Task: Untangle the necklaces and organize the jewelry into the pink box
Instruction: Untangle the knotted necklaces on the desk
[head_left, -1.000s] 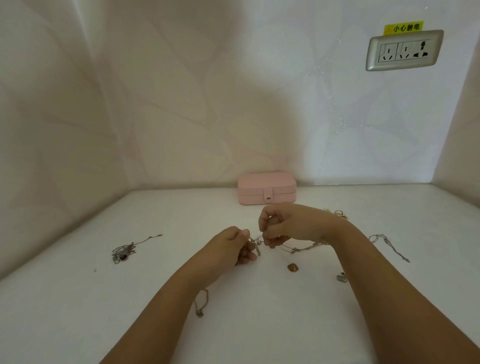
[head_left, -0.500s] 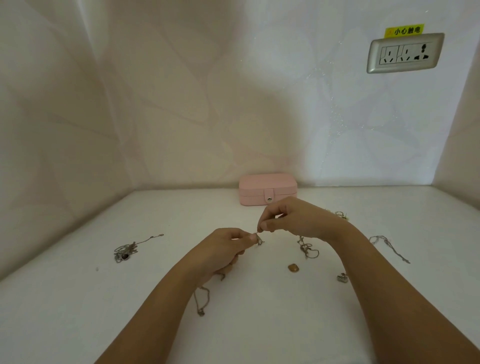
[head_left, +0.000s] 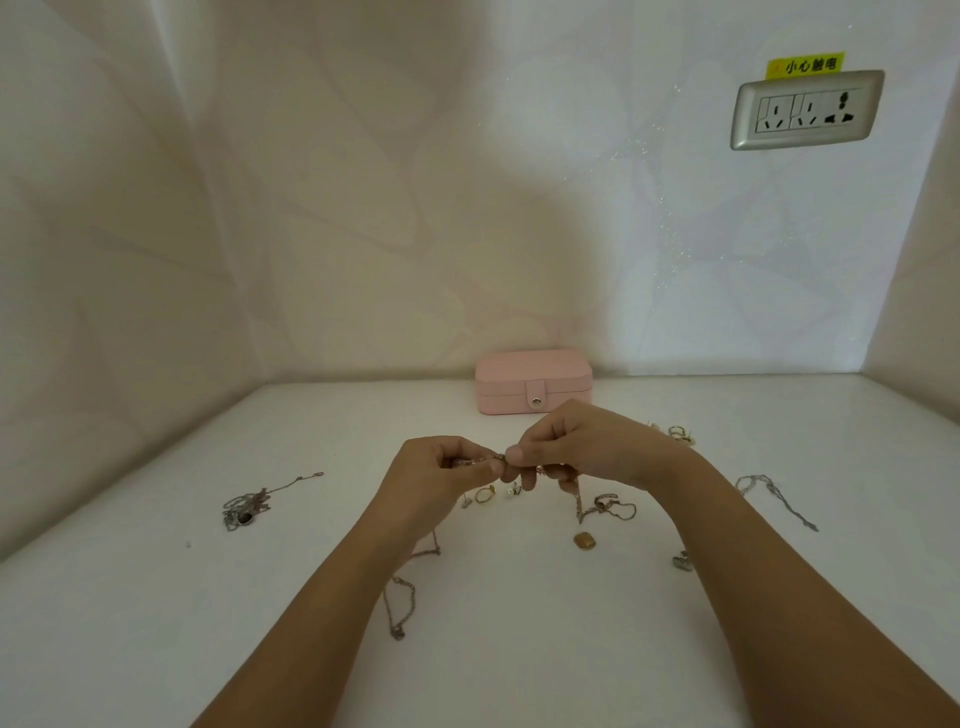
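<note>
a: what's nearest to you?
b: a thin chain trails over the white table below my left wrist. i judge it's the tail of the one i'm working on.
a: and your hands?
b: both are curled. my left hand pinches a short stretch of it between thumb and forefinger. my right hand pinches the same stretch just beside it, fingertips almost meeting. more chain drops from under the right hand to a small knot on the table.
a: how will it handle?
b: light, limp and slippery, i'd say, with fine links that could snap. i'd hold close to the snarl with fingertips only and tease loops apart, never tug.
a: what else is out there?
b: a gold pendant near the knot and a ring under my hands. a silver tangle sits well off to the left and a loose necklace to the right.
a: the box?
b: the pink box sits at the back against the wall, lid down and snap fastened. a wall socket is above it, to the right.
</note>
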